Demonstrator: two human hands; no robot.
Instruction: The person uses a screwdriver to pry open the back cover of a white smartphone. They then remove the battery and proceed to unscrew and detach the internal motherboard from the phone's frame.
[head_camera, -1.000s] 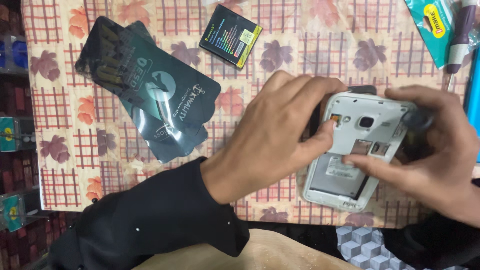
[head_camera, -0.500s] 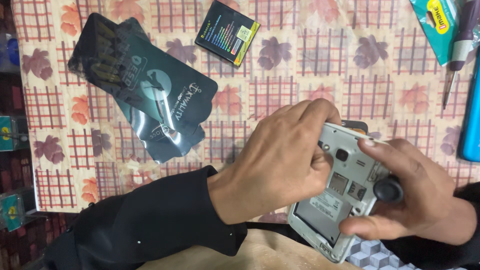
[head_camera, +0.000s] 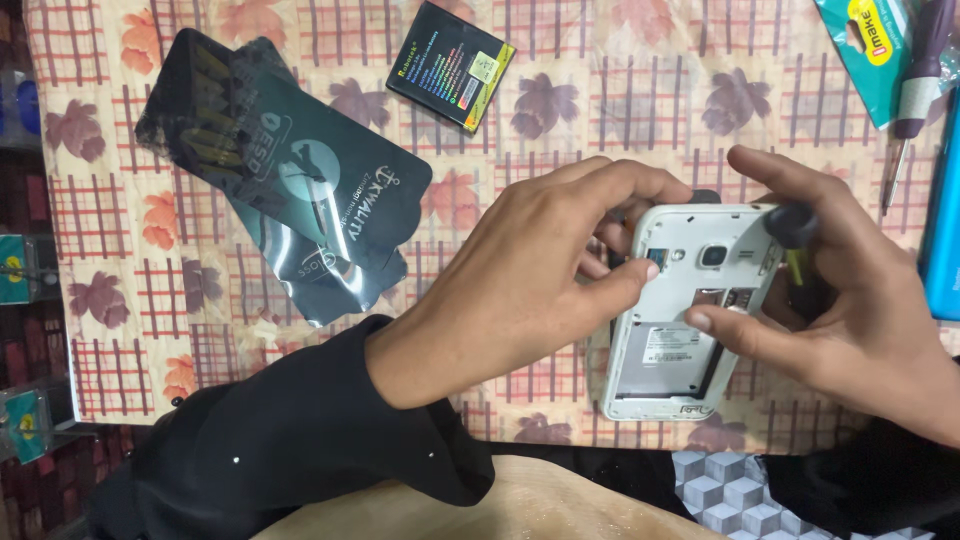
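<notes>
Centrally, right of the frame's middle, a white phone with its back cover off lies face down between both hands above the patterned tablecloth. Its open battery bay holds no battery, only a white label on the floor of the well. The left hand pinches the phone's upper left corner, thumb pressed on the back by the camera lens. The right hand grips the phone's right edge, thumb on the card slots, fingers also curled around a black-handled screwdriver. A loose black battery lies at the top centre. Two dark foil pouches, overlapping, lie at upper left; their contents cannot be seen.
</notes>
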